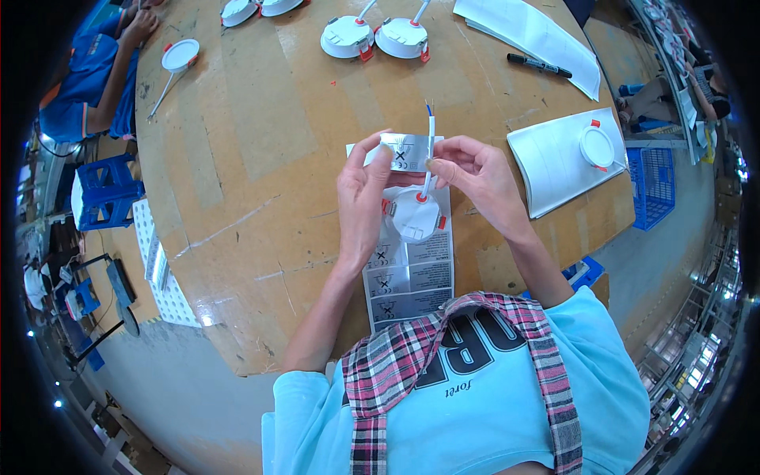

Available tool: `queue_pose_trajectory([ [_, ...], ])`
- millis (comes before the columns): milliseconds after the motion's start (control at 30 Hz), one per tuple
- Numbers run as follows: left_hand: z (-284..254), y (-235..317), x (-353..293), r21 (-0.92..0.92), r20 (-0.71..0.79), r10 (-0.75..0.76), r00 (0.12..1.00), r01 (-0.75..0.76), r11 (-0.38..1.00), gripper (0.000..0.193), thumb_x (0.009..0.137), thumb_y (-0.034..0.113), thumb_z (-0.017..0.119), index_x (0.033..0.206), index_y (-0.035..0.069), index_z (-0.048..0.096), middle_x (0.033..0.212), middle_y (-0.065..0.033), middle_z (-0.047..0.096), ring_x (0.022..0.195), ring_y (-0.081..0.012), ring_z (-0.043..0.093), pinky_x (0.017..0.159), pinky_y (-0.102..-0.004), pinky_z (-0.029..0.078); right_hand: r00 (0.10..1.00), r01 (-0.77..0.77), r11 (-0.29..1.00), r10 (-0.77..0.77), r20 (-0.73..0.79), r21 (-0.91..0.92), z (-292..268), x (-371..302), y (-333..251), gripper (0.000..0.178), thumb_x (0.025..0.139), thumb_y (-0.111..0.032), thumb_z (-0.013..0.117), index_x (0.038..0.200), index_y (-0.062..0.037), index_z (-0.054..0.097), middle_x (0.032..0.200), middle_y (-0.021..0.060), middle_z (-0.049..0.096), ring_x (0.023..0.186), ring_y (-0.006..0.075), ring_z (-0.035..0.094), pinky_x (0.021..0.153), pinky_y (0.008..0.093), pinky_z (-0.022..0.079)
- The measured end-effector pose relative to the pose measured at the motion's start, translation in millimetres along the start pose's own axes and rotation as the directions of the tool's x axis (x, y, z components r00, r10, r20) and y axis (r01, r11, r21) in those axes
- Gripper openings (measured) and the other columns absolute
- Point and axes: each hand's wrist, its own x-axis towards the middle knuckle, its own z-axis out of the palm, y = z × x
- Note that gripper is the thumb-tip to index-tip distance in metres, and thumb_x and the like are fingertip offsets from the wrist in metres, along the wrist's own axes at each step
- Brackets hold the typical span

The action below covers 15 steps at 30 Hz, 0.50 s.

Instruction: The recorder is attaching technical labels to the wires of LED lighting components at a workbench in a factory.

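Labelling, apparently: above the lamp, the left hand grips a label, the right hand pinches the cable. Next, an even fold seems called for.

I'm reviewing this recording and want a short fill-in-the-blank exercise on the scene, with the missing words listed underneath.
1. The label in the left hand is ____ in colour.
2. The nearest lamp, just below that label, has ____ side clips.
3. The lone lamp on white paper lies to the person's ____.
4. The plastic crate beyond the table is ____.

Missing words: silver; red; right; blue.
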Motion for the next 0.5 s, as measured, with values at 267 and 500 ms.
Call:
queue_pose_trajectory([
  [267,-2.0,3.5,0.3,0.281,-0.027,0.003,1.0,0.005,0.96,0.045,0.093,0.021,0.06,0.128,-0.003,0.045,0.09,-0.0139,0.069,0.077,-0.0194,0.07,0.068,-0.0269,0.052,0.997,0.049,0.997,-0.052,-0.057,-0.051,3.4,3.4,3.3,0.022,0.088,-0.015,0.066,0.096,0.005,0.065,0.082,0.0051,0.065,0.074,0.0073,0.059,0.066,0.0213,0.047],
  [500,-9.9,0.7,2.8,0.161,-0.021,0.015,1.0,-0.012,0.987,0.017,0.09,0.016,0.065,0.087,-0.001,0.067,0.077,-0.008,0.069,0.068,-0.0134,0.066,0.064,-0.0244,0.053,0.995,0.067,0.998,-0.066,-0.071,0.009,9.7,-1.3,3.3,0.02,0.089,-0.015,0.063,0.093,0.0049,0.065,0.08,0.0045,0.064,0.073,0.0083,0.059,0.066,0.0216,0.046],
])
